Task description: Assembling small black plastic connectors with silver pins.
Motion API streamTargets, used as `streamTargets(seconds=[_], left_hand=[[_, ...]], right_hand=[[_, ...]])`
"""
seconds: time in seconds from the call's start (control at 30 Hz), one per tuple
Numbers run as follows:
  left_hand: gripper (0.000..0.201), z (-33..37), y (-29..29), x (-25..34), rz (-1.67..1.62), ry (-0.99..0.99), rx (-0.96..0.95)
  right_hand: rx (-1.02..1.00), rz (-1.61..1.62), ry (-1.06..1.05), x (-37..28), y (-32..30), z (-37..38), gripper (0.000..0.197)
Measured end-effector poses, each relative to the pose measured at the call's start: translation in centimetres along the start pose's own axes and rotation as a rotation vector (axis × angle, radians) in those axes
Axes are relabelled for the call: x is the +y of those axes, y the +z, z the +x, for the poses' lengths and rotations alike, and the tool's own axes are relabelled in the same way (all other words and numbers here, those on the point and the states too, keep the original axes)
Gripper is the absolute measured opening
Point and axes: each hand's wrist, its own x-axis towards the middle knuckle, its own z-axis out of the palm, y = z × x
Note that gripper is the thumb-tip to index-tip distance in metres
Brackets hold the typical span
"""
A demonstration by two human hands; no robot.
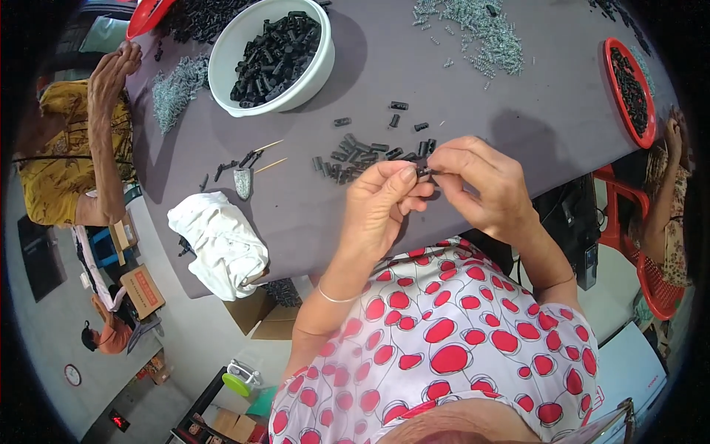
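Over the near part of the table, my left hand [381, 196] pinches a small black cylindrical plastic part [422, 172] between thumb and fingers. My right hand [484, 185] meets it from the right, its thumb and fingertips closed at the part's end. Whether the right fingers also hold something tiny, such as a spring, is hidden. Just beyond my hands lies a loose heap of similar black cylindrical parts [359, 153], with a few single ones scattered farther off.
A white bowl [328, 70] full of black parts stands far left. Small metal springs [481, 37] lie in piles on the grey table [296, 222]. A white cloth [222, 244] and thin sticks [271, 164] are at left; a red tray [649, 133] is at right. Co-workers sit at both sides.
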Motion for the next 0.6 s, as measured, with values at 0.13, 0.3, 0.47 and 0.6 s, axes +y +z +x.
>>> streamTargets(seconds=[0.13, 0.3, 0.47, 0.6], left_hand=[[0.011, 0.0, -0.4, 0.0, -0.087, -0.099, -0.068], [0.011, -0.1, -0.8, -0.5, -0.119, -0.100, -0.139], [0.014, -0.7, -0.9, 0.1, -0.053, -0.162, -0.203], [0.018, -1.0, -1.0, 1.1, 0.153, -0.159, -0.245]], right_hand=[[-0.042, 0.190, 0.138, 0.7, -0.4, -0.1, 0.021], [-0.075, 0.273, 0.166, 0.4, -0.3, -0.1, 0.017], [-0.097, 0.271, 0.055, 0.6, -0.3, -0.5, 0.016], [-0.122, 0.303, 0.016, 1.3, -0.3, -0.7, 0.018]])
